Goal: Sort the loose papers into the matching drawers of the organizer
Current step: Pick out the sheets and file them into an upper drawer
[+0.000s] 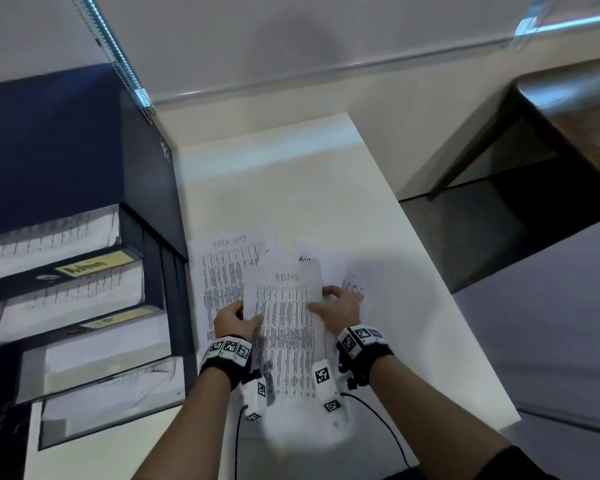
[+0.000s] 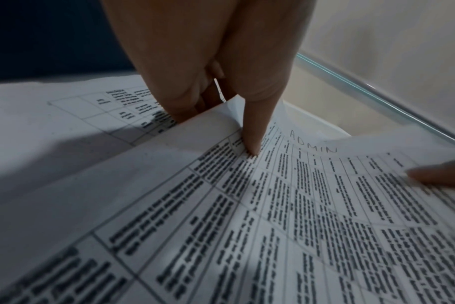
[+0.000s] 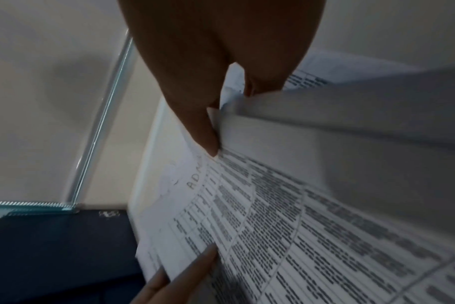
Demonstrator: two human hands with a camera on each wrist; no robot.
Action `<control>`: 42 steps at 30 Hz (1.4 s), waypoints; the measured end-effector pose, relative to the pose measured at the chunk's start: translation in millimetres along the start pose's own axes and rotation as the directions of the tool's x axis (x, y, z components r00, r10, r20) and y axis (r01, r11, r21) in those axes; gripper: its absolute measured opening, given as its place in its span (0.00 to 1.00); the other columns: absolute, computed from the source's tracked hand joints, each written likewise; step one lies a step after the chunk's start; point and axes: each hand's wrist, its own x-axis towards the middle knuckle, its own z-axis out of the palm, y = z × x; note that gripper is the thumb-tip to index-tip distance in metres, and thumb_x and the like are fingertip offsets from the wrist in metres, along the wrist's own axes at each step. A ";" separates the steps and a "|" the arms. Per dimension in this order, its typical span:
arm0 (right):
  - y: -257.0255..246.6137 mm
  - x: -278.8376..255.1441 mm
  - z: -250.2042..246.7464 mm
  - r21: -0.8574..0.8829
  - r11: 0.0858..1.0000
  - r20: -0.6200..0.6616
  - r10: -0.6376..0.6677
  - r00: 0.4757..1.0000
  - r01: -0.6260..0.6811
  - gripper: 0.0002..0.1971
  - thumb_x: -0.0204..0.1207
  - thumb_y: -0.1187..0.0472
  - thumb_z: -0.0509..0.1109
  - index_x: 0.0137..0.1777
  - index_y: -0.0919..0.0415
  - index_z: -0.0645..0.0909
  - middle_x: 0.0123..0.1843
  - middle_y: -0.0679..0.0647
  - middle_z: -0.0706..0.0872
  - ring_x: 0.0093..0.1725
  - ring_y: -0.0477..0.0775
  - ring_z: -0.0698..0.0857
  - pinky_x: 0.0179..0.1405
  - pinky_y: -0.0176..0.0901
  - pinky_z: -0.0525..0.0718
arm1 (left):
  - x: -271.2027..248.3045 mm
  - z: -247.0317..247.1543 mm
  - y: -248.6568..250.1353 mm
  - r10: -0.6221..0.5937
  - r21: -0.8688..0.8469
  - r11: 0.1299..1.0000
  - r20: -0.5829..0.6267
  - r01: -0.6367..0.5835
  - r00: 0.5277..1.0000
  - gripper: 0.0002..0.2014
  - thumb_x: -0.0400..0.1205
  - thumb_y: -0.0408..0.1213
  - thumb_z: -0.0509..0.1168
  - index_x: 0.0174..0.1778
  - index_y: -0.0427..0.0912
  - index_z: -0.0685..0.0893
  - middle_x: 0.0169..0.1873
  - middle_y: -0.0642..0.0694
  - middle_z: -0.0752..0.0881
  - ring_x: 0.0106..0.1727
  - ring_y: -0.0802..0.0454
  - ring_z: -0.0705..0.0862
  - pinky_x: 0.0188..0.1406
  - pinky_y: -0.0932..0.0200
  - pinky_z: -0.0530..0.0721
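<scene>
The white printed-table sheet held over the pile has "ADMIN" handwritten across its top. A second white table sheet, lying flat to the left, is headed "TASK LIST", and a partly covered white sheet behind shows only "Adm". On the dark drawer organizer, one yellow drawer label reads "Admin"; the lower yellow label is too blurred to read.

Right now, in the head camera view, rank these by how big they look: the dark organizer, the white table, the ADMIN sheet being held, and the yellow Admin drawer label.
1. white table and organizer: both very large, too close to rank.
2. ADMIN sheet.
3. Admin label, the smallest.
</scene>
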 end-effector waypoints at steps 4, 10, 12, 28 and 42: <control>2.7 -4.9 3.4 -0.093 0.991 -0.064 -0.104 0.992 0.098 0.18 0.66 0.62 0.79 0.57 0.55 0.84 0.51 0.53 0.89 0.50 0.57 0.88 0.53 0.51 0.89 | -3.9 -1.7 0.7 0.033 0.019 0.999 0.029 -0.033 0.999 0.14 0.73 0.32 0.79 0.53 0.37 0.90 0.44 0.43 0.91 0.42 0.47 0.88 0.46 0.56 0.88; 20.1 -13.8 -26.7 0.126 0.969 -0.253 0.238 0.937 -0.213 0.55 0.66 0.66 0.84 0.86 0.58 0.51 0.78 0.70 0.62 0.71 0.71 0.76 0.67 0.55 0.78 | -8.4 9.1 12.1 0.156 0.102 0.983 -0.018 -0.153 0.988 0.12 0.70 0.35 0.81 0.45 0.47 0.87 0.59 0.50 0.72 0.60 0.54 0.72 0.66 0.61 0.71; 24.0 -14.1 -31.2 0.116 0.962 -0.252 0.269 0.930 -0.246 0.54 0.66 0.66 0.84 0.86 0.60 0.52 0.79 0.70 0.62 0.71 0.71 0.76 0.68 0.55 0.78 | -8.1 13.2 14.6 0.139 0.123 0.982 0.040 -0.143 0.989 0.15 0.69 0.36 0.82 0.47 0.48 0.86 0.61 0.52 0.70 0.63 0.54 0.70 0.70 0.59 0.69; 13.8 5.2 -23.0 -0.163 0.934 -0.285 0.265 0.921 -0.319 0.29 0.64 0.61 0.80 0.67 0.59 0.78 0.74 0.62 0.61 0.69 0.69 0.71 0.65 0.61 0.82 | -1.2 30.9 27.7 0.099 0.149 0.980 0.202 -0.130 0.974 0.35 0.66 0.30 0.82 0.71 0.43 0.81 0.60 0.46 0.88 0.57 0.47 0.87 0.59 0.55 0.85; -30.9 1.5 -64.4 0.043 0.986 -0.086 -0.154 0.984 0.158 0.11 0.71 0.57 0.81 0.43 0.65 0.88 0.39 0.58 0.91 0.40 0.60 0.90 0.39 0.48 0.91 | -9.7 5.3 78.2 -0.030 -0.216 0.974 0.150 0.062 0.988 0.45 0.72 0.37 0.81 0.82 0.33 0.63 0.77 0.38 0.72 0.77 0.39 0.72 0.75 0.47 0.70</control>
